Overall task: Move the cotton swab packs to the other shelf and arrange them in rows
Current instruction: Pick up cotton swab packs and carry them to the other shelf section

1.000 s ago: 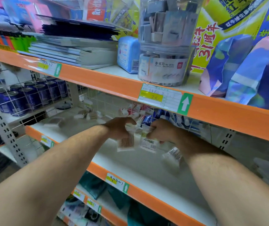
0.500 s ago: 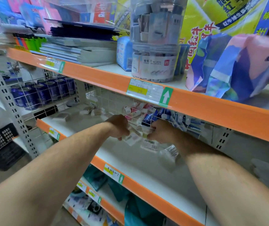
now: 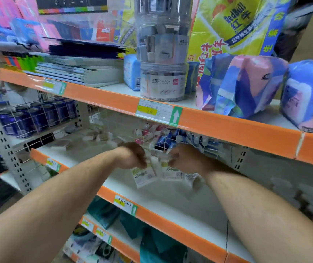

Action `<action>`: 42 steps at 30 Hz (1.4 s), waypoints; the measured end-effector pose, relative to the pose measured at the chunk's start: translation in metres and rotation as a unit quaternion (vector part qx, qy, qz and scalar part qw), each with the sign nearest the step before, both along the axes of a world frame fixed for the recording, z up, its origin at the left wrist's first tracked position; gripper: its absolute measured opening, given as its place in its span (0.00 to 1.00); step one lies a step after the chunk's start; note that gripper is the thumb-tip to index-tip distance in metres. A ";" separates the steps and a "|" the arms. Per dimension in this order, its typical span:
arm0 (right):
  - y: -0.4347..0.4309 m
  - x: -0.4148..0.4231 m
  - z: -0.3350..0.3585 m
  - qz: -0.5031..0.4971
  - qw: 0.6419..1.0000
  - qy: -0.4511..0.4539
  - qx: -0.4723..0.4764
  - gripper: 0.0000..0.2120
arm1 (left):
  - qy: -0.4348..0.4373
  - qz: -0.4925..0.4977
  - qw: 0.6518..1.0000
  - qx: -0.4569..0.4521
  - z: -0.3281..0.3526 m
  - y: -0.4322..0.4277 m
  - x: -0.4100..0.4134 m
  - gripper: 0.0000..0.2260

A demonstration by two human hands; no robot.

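The left hand [image 3: 132,155] and the right hand [image 3: 185,158] hover close together above the white shelf board [image 3: 170,204] with its orange front rail. Each is curled round a bunch of small clear-plastic cotton swab packs [image 3: 146,175] with green-and-white labels. Compared with a second ago the packs dangle lower, labels turned outward, and remain clear of the board. By my judgement, no row has been started yet.

We see bright, even light; motion blur smears the cotton swab packs [image 3: 145,175] and the notebooks [image 3: 79,74], and the orange shelf edge [image 3: 227,127] bows toward the corners.
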State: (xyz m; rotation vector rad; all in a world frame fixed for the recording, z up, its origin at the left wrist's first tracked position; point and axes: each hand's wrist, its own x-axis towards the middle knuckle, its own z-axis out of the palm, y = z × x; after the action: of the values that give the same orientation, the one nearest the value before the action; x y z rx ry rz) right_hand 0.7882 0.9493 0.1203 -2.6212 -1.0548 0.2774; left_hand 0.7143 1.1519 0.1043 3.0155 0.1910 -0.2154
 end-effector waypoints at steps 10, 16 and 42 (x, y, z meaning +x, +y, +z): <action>-0.058 -0.078 0.005 -0.157 0.987 0.005 -0.029 0.13 | -0.031 -0.156 0.985 -0.070 0.000 -0.061 -0.019 0.09; -0.132 -0.136 -0.010 -0.275 0.961 0.026 -0.016 0.20 | -0.018 -0.250 0.960 -0.125 -0.013 -0.141 -0.035 0.08; -0.612 -0.359 0.007 -0.551 0.834 -0.024 -0.007 0.25 | -0.031 -0.489 0.856 -0.166 0.008 -0.654 -0.145 0.03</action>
State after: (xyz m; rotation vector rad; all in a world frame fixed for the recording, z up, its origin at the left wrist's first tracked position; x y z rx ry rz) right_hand 0.4293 0.3370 0.1274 -2.7574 0.5516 -0.0630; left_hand 0.5694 0.4974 0.1119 2.4707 -1.2580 -0.1911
